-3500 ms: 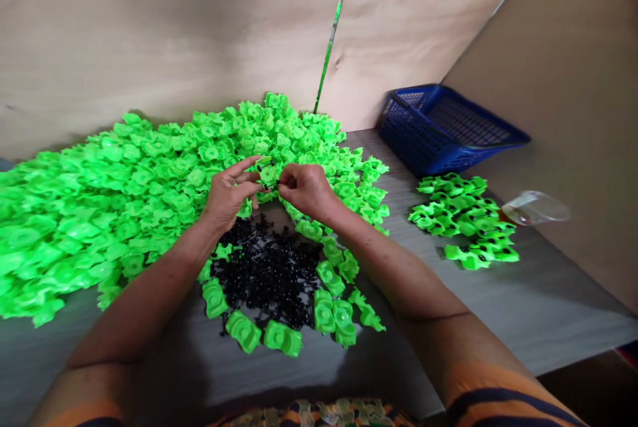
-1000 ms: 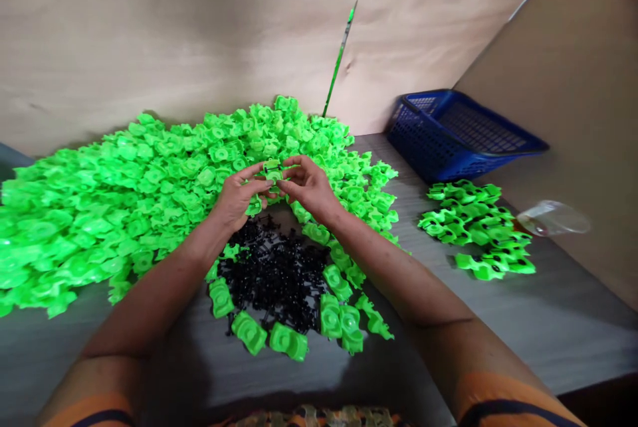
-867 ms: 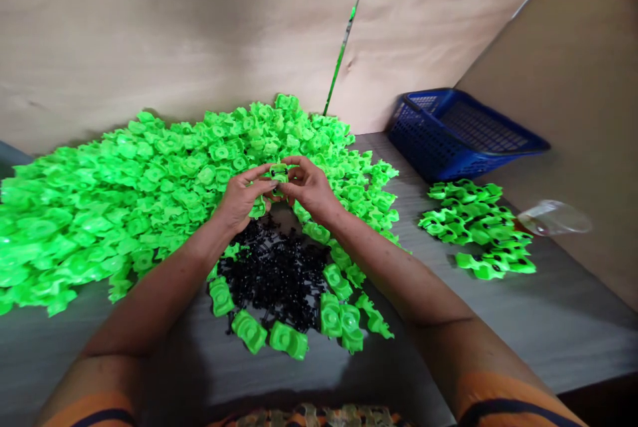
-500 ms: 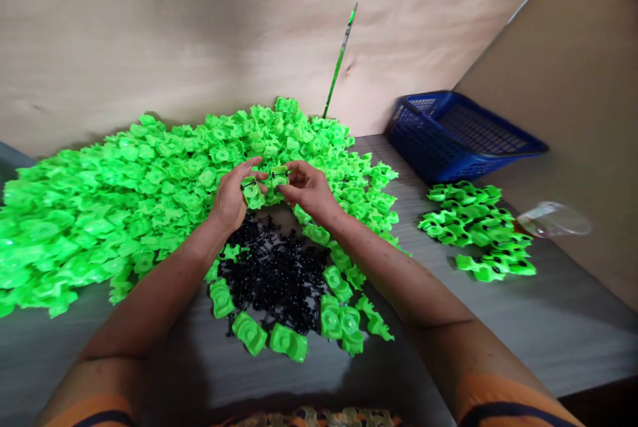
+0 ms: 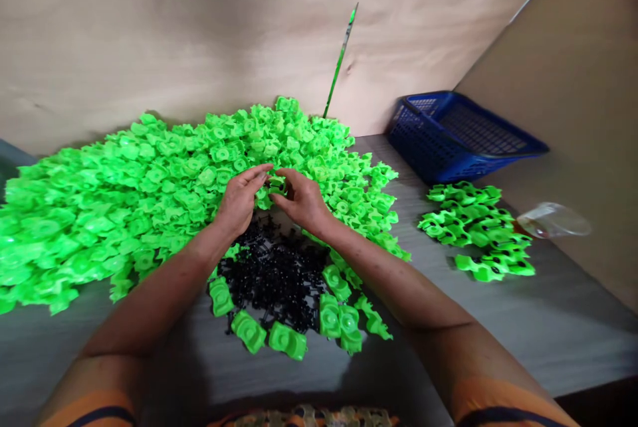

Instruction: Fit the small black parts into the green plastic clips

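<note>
Above the heap's front edge my two hands meet. My right hand (image 5: 303, 202) pinches a bright green plastic toy car body (image 5: 277, 183) with a dark part on it. My left hand (image 5: 240, 201), turned with its back to me, has its fingers closed at the left end of the same spot; the other green piece it held is mostly hidden behind the fingers. Below the hands lies a pile of small black axles with wheels (image 5: 279, 281). Loose green car bodies (image 5: 288, 341) lie around that pile.
A large heap of green car bodies (image 5: 124, 208) covers the table's left and back. To the right sit joined green pieces with black parts (image 5: 478, 224), a clear plastic cup (image 5: 555, 221) on its side and a blue basket (image 5: 428, 145). A thin green stick (image 5: 340, 62) leans on the wall.
My hands have come closer together and turned inward. The green pieces, seen plainly before with black axles across them, are now largely covered by my fingers.
</note>
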`<state>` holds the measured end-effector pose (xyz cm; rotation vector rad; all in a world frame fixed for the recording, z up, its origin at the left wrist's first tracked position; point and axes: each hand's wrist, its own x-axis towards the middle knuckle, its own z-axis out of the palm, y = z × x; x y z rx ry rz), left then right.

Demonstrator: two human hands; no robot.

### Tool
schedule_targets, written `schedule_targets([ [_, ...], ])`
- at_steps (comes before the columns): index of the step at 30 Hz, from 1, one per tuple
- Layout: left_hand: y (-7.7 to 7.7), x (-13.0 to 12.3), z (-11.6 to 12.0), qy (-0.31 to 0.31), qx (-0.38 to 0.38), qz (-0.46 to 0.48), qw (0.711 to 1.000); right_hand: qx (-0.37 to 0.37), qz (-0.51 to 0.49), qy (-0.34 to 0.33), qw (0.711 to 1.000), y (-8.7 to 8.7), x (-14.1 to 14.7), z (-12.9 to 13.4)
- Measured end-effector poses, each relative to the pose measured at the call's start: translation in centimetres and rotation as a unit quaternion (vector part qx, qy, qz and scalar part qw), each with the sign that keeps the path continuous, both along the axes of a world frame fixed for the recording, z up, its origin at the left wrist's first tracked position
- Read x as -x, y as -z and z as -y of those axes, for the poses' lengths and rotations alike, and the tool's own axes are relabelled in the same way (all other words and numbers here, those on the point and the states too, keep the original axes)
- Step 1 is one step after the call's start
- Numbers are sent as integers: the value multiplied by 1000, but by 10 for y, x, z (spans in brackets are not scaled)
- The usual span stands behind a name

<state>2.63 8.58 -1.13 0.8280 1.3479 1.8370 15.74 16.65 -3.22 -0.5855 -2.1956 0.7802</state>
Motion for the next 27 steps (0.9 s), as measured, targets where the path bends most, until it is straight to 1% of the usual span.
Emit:
schedule_targets([
  [4, -1, 1, 0, 0, -18, 11, 1000, 0, 11, 8, 1000, -7, -1, 2],
  [9, -6, 6, -1, -12, -28, 54, 998, 73, 11, 6, 997, -18, -4, -3],
  [12, -10, 10, -2, -22, 6, 91, 996, 100, 35, -7, 994, -24, -10, -15],
  [15, -14, 11, -1, -26, 45, 109, 993, 96, 63, 5, 993, -33, -20, -30],
  [17, -16, 9, 0, -16, 64, 109, 992, 88, 62, 17, 994, -40, -27, -40],
  [19, -17, 5, 3, 16, 77, 104, 991, 70, 69, 26, 995, -48, -36, -49],
  [21, -19, 1, 6, 42, 76, 98, 991, 40, 99, 50, 993, -55, -48, -57],
  [23, -21, -1, 8, 49, 60, 82, 994, -5, 150, 92, 984, -60, -68, -66],
  [25, -22, -1, 10, 48, 43, 57, 996, -52, 211, 143, 966, -61, -98, -74],
  [27, -23, -1, 11, 59, 40, 34, 997, -83, 285, 198, 934, -60, -136, -83],
])
